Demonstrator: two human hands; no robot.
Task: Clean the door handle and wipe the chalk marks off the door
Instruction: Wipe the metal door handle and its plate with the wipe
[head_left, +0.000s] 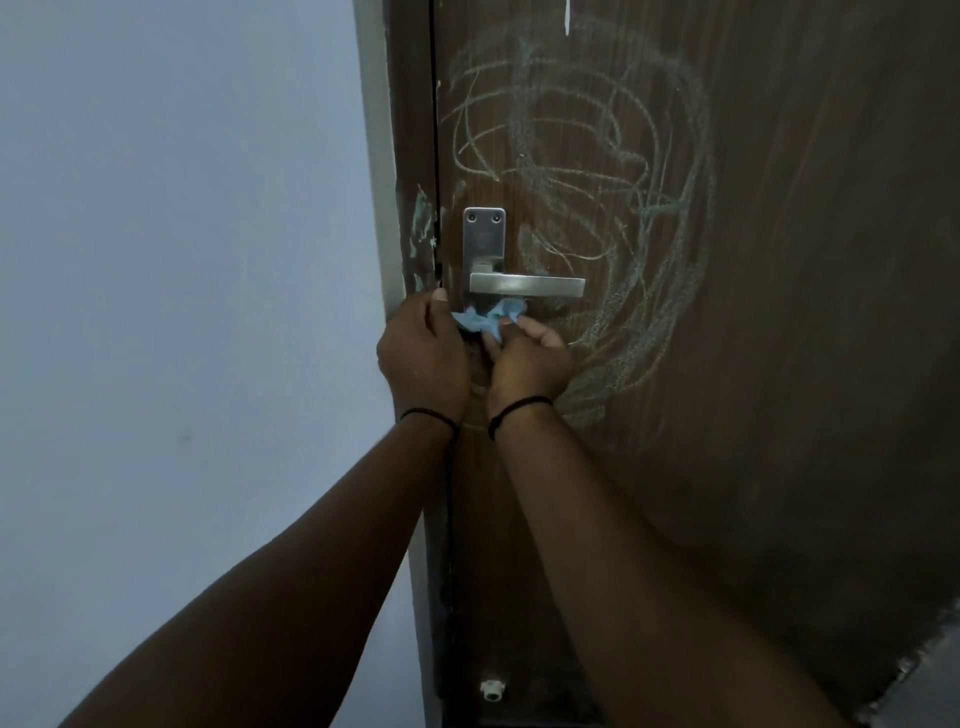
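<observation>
A silver lever door handle (527, 285) with its upright backplate (484, 236) is mounted on a dark brown wooden door (779, 364). Pale greenish chalk scribbles (587, 171) loop across the door above and right of the handle. Just below the lever, a crumpled light blue cloth (485, 319) is held between both hands. My left hand (423, 353) grips its left side, thumb up near the door edge. My right hand (527, 358) pinches its right side. The lower part of the backplate is hidden behind the cloth and hands.
The brown door frame (410, 156) carries green chalk smears (422, 218) left of the handle. A plain pale wall (182, 260) fills the left. A small white fitting (491, 690) sits low near the door's bottom edge.
</observation>
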